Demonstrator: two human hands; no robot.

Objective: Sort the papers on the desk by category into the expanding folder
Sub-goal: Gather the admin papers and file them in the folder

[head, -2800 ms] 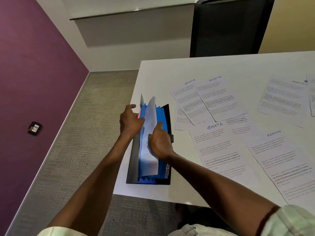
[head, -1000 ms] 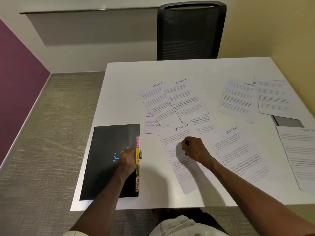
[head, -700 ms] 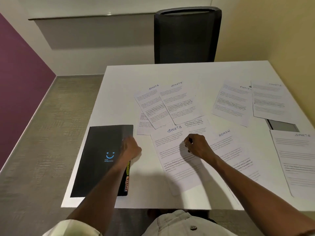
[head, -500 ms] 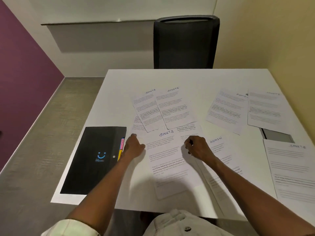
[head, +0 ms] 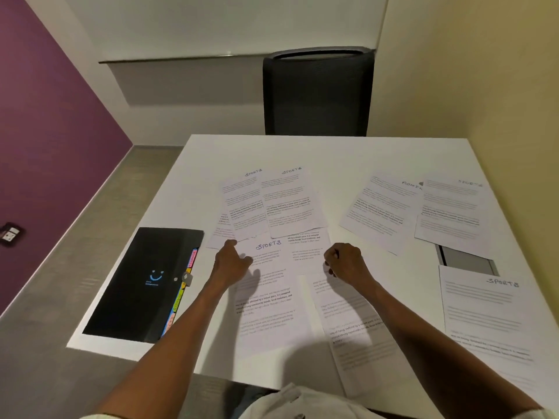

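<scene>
My left hand (head: 231, 263) rests on the upper left corner of a white printed sheet headed SPORTS (head: 266, 294), index finger extended, remaining fingers loosely curled, nothing grasped. My right hand (head: 344, 263) is clenched at that sheet's right edge; whether it pinches paper, I cannot tell. The sheet lies flat on the white rectangular desk (head: 302, 149). The black expanding folder with coloured tabs (head: 142, 282) lies closed just left of my left hand. More printed sheets (head: 387, 210) spread ahead and right, some overlapping. A black mesh chair (head: 317, 92) stands beyond the desk; a purple wall (head: 48, 116) is left.
</scene>
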